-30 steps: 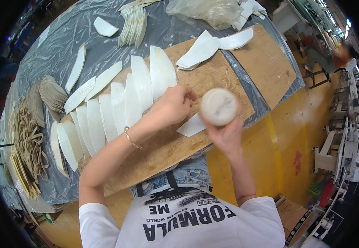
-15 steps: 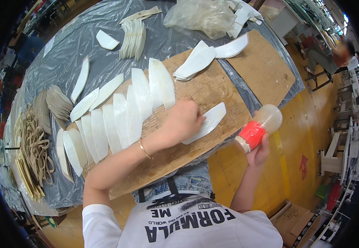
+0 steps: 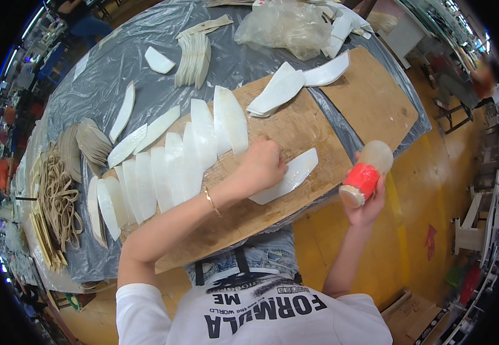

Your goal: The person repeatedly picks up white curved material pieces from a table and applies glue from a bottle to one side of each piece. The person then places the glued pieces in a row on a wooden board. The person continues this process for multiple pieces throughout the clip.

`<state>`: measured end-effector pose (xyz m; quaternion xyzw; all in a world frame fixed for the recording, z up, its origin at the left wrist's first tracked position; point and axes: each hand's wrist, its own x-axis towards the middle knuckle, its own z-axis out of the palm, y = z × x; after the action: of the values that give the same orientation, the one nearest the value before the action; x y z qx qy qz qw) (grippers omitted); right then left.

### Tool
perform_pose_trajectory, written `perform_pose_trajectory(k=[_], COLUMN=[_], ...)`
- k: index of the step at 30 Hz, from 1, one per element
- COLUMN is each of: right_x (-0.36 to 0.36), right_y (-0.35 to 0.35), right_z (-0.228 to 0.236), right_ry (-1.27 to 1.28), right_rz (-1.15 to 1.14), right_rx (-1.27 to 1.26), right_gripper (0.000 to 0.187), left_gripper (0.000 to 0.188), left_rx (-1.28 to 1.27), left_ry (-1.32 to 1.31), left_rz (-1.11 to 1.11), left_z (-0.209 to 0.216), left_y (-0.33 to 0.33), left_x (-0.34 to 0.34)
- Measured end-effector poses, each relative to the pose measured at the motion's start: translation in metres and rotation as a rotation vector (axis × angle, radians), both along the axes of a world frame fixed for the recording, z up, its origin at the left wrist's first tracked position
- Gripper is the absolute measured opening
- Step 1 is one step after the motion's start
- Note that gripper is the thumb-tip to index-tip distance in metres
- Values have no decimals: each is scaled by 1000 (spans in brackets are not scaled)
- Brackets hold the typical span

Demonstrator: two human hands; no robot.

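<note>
Over the brown board my left hand is closed, its curled fingers at the upper left edge of a glossy white curved piece. Whatever those fingertips may pinch is hidden. To the right, past the board's edge, my right hand grips a rounded translucent bottle with a red band, tilted with its narrower, pale end toward me. Left of my left hand, several white curved pieces lie overlapping in a row; some have a wet-looking shine. A few more white pieces overlap on the board's far part.
Grey plastic sheeting covers the table. Toward the back stand a stack of pale pieces and a clear plastic bag. Tangled beige strips lie at the left. A cardboard box sits on the floor at right; a person sits beyond.
The bottle in my right hand has turned a little more upright and shifted slightly rightward. My left hand stays by the same white piece. The whole view has shifted slightly.
</note>
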<state>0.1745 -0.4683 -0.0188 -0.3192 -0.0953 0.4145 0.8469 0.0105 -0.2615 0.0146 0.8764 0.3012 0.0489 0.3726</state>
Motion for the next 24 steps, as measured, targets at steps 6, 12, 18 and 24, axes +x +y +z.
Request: perform_pose_trajectory(k=[6,12,18,24], right_x=[71,71,47,69], right_y=[84,228,296,281], right_z=[32,85,101,85], right_ry=[-469,-1043,-1260,-1300], right_rz=[408,1021,1412,1412], right_rx=[-175,-366,-689,-663], right_gripper=[67,49,50,44], left_gripper=[19,17,16,32], left_rx=[-35,61,91,-246], left_ry=[127,-16,-175,-225], left_rz=[-52,-5,117,499], left_z=[6,24,54,69], left_y=[4,-13,-2,77], left_x=[6,-6,-64,-96])
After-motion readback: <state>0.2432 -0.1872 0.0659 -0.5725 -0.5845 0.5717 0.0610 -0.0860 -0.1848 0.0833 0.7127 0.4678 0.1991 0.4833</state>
